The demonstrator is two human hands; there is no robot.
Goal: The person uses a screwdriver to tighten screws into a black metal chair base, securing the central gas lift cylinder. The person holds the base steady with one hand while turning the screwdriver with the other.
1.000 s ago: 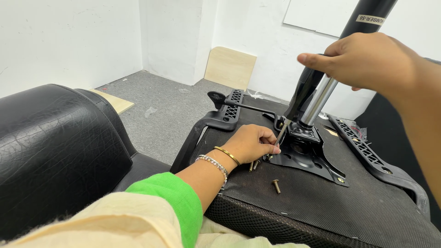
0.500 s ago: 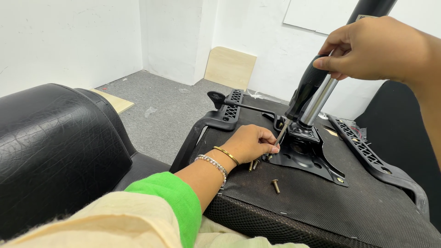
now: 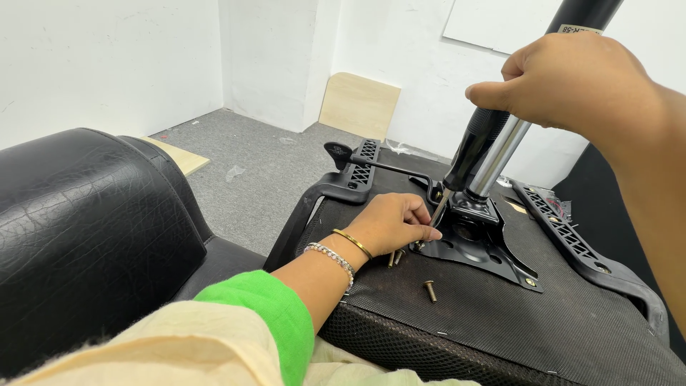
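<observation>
Right hand (image 3: pixel 572 86) grips my screwdriver handle (image 3: pixel 477 146) while left hand (image 3: pixel 391 225) pinches its tip at the black plate (image 3: pixel 486 250) on the upturned seat (image 3: pixel 572 322), grey carpet (image 3: pixel 250 164) and white walls (image 3: pixel 107 57) beyond.

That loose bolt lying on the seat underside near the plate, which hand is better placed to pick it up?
Left, probably. The left hand rests on the black metal plate steadying the screwdriver tip, with the loose bolt just below it. The right hand is up high, gripping the screwdriver handle.
</observation>
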